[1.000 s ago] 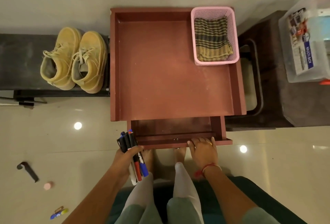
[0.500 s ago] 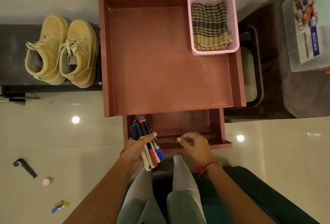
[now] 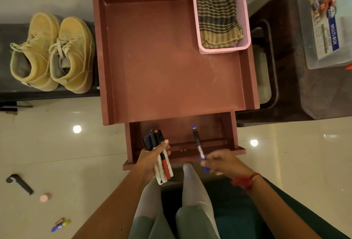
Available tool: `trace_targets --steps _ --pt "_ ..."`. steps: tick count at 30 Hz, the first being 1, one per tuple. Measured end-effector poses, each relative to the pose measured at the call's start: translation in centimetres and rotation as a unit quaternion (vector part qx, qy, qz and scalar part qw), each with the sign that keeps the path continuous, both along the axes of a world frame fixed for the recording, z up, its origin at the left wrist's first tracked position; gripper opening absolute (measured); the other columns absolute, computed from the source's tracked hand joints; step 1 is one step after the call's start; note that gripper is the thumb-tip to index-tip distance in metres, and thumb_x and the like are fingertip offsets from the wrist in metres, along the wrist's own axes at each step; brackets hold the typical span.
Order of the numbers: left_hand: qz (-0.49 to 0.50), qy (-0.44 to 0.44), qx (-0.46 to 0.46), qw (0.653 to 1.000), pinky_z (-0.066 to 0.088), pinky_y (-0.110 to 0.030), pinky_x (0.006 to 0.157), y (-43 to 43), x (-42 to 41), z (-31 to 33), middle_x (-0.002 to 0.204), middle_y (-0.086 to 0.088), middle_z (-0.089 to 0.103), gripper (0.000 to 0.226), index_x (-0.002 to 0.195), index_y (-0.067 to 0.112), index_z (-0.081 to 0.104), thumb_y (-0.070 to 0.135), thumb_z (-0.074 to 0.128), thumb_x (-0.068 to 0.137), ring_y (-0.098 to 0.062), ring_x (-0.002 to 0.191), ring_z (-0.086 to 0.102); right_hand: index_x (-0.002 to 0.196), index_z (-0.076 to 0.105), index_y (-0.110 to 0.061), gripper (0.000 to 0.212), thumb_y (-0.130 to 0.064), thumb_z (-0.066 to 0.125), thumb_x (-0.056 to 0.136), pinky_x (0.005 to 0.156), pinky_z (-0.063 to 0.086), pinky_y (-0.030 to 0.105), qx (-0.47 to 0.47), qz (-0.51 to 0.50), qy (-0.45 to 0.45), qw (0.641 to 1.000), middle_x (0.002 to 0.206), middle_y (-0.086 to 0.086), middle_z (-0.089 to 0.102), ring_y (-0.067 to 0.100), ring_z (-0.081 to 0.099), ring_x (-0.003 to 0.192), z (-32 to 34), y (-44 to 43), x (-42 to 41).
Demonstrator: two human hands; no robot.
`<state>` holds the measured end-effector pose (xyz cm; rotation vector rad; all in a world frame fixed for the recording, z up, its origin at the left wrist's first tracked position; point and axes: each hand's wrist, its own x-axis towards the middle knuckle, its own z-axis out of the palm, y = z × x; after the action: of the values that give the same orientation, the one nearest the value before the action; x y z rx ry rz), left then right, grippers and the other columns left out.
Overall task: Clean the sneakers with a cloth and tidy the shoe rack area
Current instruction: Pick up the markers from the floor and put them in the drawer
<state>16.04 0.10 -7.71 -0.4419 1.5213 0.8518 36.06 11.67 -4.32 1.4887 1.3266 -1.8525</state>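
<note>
far left of the table [image 3: 171,57], a black hook-shaped piece [image 3: 19,183], a small pink round thing [image 3: 45,197] and a little blue and yellow item [image 3: 61,225] lie scattered on the pale tiled floor [image 3: 57,143]. just left of the table, the pair of tan sneakers [image 3: 51,53] stands side by side on a low dark shoe rack [image 3: 3,34], toes pointing away from the person, the nearer shoe close against the table's side.

the table is red-brown with a raised rim, and its drawer [image 3: 209,133] is pulled open at the near edge. the left hand [image 3: 150,159] is at the drawer's left front corner, fingers curled round a bundle of markers [image 3: 153,140] whose caps point into the drawer. the right hand [image 3: 222,160] is at the drawer's front edge, well apart from the left, pinching a single blue marker [image 3: 198,144] that slants over the drawer.

in the table's far right corner sits a pink basket [image 3: 222,50] with the folded striped cloth [image 3: 219,21] inside. right of the table is a dark stand [image 3: 295,86] carrying a clear plastic box [image 3: 323,53].
</note>
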Motion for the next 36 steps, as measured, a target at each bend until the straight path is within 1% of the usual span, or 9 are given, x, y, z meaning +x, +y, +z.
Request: trace_targets --steps 6,10,13,18,22,24,27,32,36 --pt "0.016 -0.007 -0.006 1.000 0.052 -0.034 0.069 0.3 0.5 -1.6 0.089 -0.010 0.071 0.024 0.101 0.012 0.070 0.021 0.075 0.080 -0.022 0.088 0.068 0.076 0.064 -0.013 0.013 -0.024 0.070 0.081 0.079 0.051 0.037 0.161 -0.047 -0.136 0.976 0.079 0.004 0.065 0.019 0.060 0.077 -6.7 3.9 -0.2" --pt "0.008 0.028 -0.040 0.999 0.054 -0.039 0.074 1.0 -0.1 -3.6 0.085 -0.014 0.072 0.023 0.094 0.006 0.068 0.020 0.076 0.078 -0.026 0.077 0.068 0.095 0.065 -0.006 0.022 -0.025 0.065 0.085 0.073 0.053 0.033 0.291 0.102 -0.249 0.918 0.095 0.012 0.069 0.027 0.066 0.087 -12.3 5.6 -1.7" --pt "-0.021 0.044 -0.064 0.997 0.054 -0.042 0.078 1.4 -0.7 -4.9 0.086 -0.015 0.068 0.029 0.096 0.004 0.068 0.025 0.077 0.078 -0.031 0.079 0.066 0.103 0.063 -0.004 0.017 -0.009 0.053 0.091 0.077 0.053 0.037 0.341 0.177 -0.298 0.874 0.102 0.015 0.067 0.031 0.065 0.094 -14.0 5.7 -2.2" --pt "-0.032 0.028 -0.061 0.997 0.053 -0.039 0.064 2.4 -0.9 -5.2 0.077 -0.012 0.063 0.026 0.091 0.006 0.066 0.026 0.077 0.079 -0.030 0.072 0.063 0.108 0.061 -0.002 0.020 -0.003 0.049 0.092 0.078 0.054 0.035 0.361 0.239 -0.314 0.845 0.105 0.015 0.066 0.029 0.065 0.097 -15.1 5.5 -2.2" --pt "-0.027 0.005 -0.050 0.998 0.053 -0.038 0.064 3.1 -0.7 -4.9 0.095 -0.016 0.068 0.033 0.104 0.007 0.069 0.024 0.077 0.077 -0.030 0.079 0.066 0.115 0.056 -0.003 0.025 -0.006 0.050 0.091 0.081 0.051 0.037 0.394 0.145 -0.259 0.870 0.117 0.017 0.056 0.032 0.062 0.099 -13.9 4.5 -1.7" --pt "-0.038 0.001 -0.051 0.998 0.054 -0.039 0.068 3.3 -0.6 -5.0 0.098 -0.016 0.069 0.034 0.104 0.006 0.070 0.024 0.077 0.076 -0.030 0.082 0.066 0.115 0.059 -0.010 0.028 -0.020 0.058 0.090 0.083 0.051 0.031 0.344 0.060 -0.154 0.924 0.116 0.010 0.059 0.022 0.061 0.097 -12.6 3.0 -2.1" --pt "-0.053 0.010 -0.057 0.997 0.054 -0.044 0.081 3.9 -0.2 -5.3 0.086 -0.014 0.067 0.027 0.093 0.005 0.068 0.024 0.079 0.075 -0.030 0.081 0.066 0.107 0.065 -0.016 0.033 -0.036 0.067 0.081 0.080 0.053 0.030 0.085 -0.075 0.023 0.993 0.103 0.000 0.066 0.012 0.064 0.090 -9.5 0.2 -4.3" --pt "-0.070 0.021 -0.048 0.996 0.051 -0.034 0.070 4.7 0.6 -5.8 0.084 -0.010 0.067 0.025 0.090 0.005 0.069 0.024 0.078 0.076 -0.024 0.080 0.064 0.094 0.068 -0.006 0.017 -0.016 0.071 0.080 0.075 0.057 0.044 0.029 -0.073 0.085 0.993 0.089 0.009 0.070 0.022 0.068 0.085 -8.5 -2.2 -5.9" --pt "-0.049 0.038 -0.019 0.998 0.050 -0.030 0.066 4.6 0.6 -6.0 0.085 -0.006 0.073 0.011 0.087 0.011 0.072 0.019 0.075 0.080 -0.018 0.079 0.068 0.098 0.065 -0.005 0.017 -0.007 0.067 0.081 0.070 0.057 0.027 -0.052 -0.198 0.044 0.978 0.095 0.010 0.068 0.020 0.067 0.085 -9.1 0.1 -3.9"
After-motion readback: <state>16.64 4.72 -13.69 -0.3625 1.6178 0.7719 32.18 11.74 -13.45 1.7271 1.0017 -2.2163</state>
